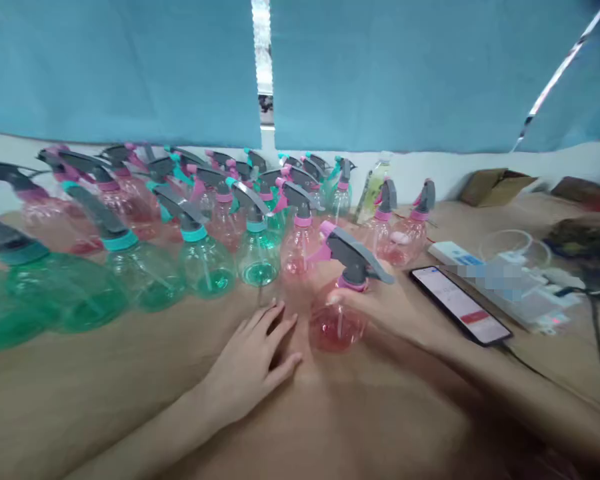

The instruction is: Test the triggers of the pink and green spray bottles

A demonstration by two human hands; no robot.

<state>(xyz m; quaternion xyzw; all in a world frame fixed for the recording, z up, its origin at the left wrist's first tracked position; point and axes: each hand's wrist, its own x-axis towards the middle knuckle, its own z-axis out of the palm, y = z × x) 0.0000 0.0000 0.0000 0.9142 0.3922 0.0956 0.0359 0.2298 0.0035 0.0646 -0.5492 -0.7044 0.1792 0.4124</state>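
My right hand [355, 300] is wrapped round the neck of a pink spray bottle [337, 330] with a grey and pink trigger head. That bottle is upright, in front of the others. To its left, my left hand [253, 357] lies flat on the brown table [145, 393] with its fingers spread, holding nothing. Beyond my hands stand several more spray bottles; a green one [259, 263] and a pink one [299, 247] are closest to my fingers. Further left, more green bottles [207, 267] with teal collars form the front row.
On the right lie a lit smartphone [460, 303] with a cable and a white power strip [510, 287] with plugs. Two pink spray bottles [407, 237] stand behind the phone, near a clear drink bottle [376, 187]. A cardboard box [495, 187] sits at the back right, before a blue curtain [380, 73].
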